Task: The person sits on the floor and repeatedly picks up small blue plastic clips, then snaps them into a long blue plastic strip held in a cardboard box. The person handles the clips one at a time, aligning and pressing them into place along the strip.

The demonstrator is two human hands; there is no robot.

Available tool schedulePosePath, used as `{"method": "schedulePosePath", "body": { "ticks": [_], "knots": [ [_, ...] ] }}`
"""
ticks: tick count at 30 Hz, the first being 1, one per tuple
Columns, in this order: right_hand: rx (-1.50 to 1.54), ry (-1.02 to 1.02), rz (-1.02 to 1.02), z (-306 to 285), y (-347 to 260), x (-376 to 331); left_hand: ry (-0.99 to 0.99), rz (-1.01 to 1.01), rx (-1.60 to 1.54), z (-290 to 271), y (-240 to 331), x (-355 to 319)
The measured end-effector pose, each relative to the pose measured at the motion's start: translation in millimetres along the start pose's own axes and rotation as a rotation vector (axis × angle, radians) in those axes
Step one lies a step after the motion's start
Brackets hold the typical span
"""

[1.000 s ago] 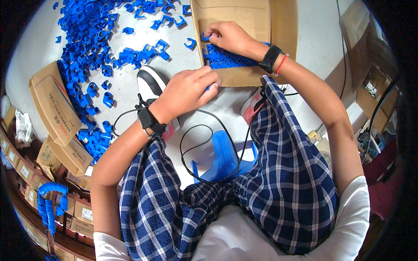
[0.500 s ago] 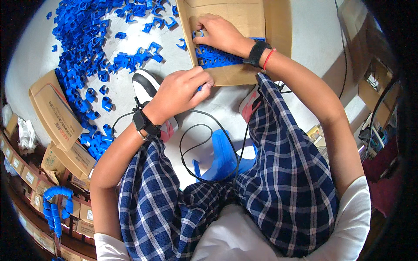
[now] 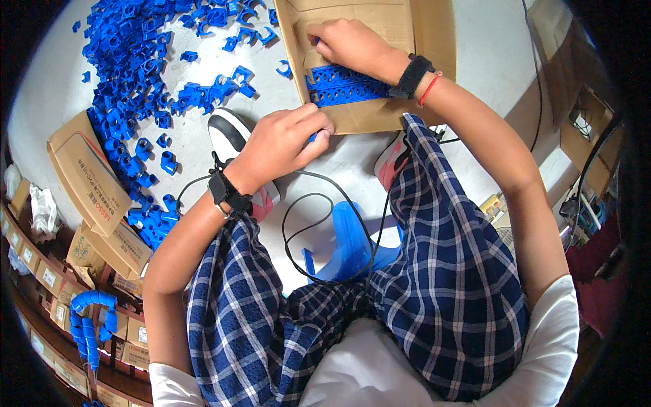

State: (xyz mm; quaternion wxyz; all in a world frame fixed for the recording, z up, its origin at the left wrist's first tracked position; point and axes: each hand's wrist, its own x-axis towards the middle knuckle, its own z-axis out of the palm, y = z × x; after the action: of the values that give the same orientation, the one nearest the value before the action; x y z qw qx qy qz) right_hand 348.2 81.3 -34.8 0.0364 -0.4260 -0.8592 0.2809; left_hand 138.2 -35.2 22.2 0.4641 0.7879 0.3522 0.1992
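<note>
Inside an open cardboard box (image 3: 369,122), blue plastic pipe clips (image 3: 346,87) sit in tight rows along the near side. Over the box, beyond those rows, my right hand (image 3: 356,44) is closed. A bit of blue shows at its fingertips, apparently a pipe clip mostly hidden by the fingers. My left hand (image 3: 288,139) is curled at the box's near left corner, with its fingertips by the cardboard. Part of another blue pipe clip (image 3: 312,138) shows between its thumb and fingers.
A large heap of loose blue pipe clips (image 3: 129,74) spreads over the floor at the far left. Flattened cardboard (image 3: 91,173) leans beside it. Between my legs lie a black cable (image 3: 285,237) and a blue plastic object (image 3: 346,237). Boxes on shelving (image 3: 51,278) line the left.
My right hand has moved slightly farther away and to the right, off the left end of the clip rows. My left hand stays at the box corner.
</note>
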Motion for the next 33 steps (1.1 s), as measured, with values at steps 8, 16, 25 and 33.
{"method": "schedulePosePath", "body": {
  "ticks": [8, 16, 25, 33],
  "knots": [
    [0.287, 0.023, 0.066, -1, -2, 1, -0.002, 0.009, -0.006, 0, -1, 0],
    [0.225, -0.107, 0.058, -6, -4, -2, -0.004, -0.003, -0.001, 0, -2, 0],
    [0.23, -0.043, 0.047, 4, 7, 0, -0.011, 0.0, 0.0, 0, -1, 0],
    [0.36, -0.074, 0.081, 14, 11, 2, 0.045, 0.022, -0.009, 2, -1, 1]
  ]
}}
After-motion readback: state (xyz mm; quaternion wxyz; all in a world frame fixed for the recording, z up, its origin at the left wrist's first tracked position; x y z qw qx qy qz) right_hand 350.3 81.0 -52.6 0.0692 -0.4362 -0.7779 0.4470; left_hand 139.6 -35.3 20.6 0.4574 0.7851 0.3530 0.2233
